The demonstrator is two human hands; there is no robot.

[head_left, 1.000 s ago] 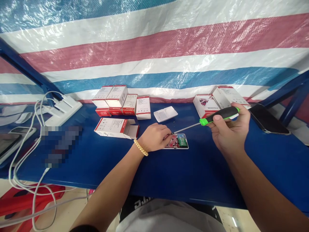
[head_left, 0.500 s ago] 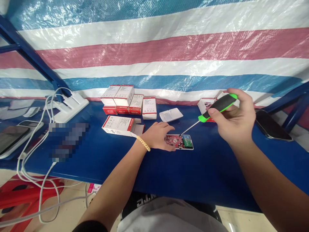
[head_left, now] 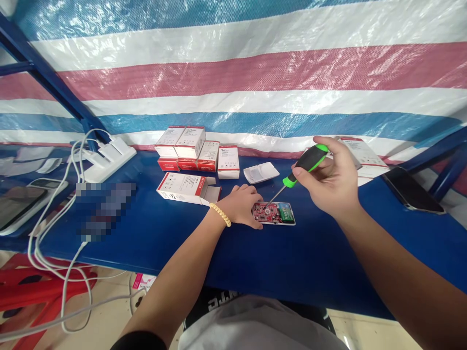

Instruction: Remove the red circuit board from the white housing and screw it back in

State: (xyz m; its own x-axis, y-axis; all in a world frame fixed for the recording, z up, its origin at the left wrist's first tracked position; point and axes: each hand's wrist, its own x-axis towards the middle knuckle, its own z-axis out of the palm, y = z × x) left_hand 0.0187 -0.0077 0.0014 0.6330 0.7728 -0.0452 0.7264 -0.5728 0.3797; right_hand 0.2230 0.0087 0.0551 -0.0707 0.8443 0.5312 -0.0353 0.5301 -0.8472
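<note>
In front of me on the blue tabletop lies an opened white device casing (head_left: 293, 216), with a red circuit board (head_left: 260, 216) and a green component (head_left: 286, 213) inside. My left hand (head_left: 241, 206) grips the casing's left end between thumb and fingers, covering that edge. My right hand (head_left: 333, 177) is closed around the black and green handle of a screwdriver (head_left: 310, 159). The screwdriver leans down to the left, its tip at the upper middle of the red board. Whether a screw sits under the tip is too small to see. Behind the casing rests a white plastic cover (head_left: 261, 172).
Several red and white boxes (head_left: 189, 141) stand stacked at the back, and an opened box (head_left: 182, 187) lies left of my hand. More boxes (head_left: 365, 150) and a black phone (head_left: 414, 189) are at the right. A power strip (head_left: 113, 158) trails white cables at the left.
My right hand has moved left, bringing the screwdriver tip from near the green component to farther left on the board. My left hand still holds the casing.
</note>
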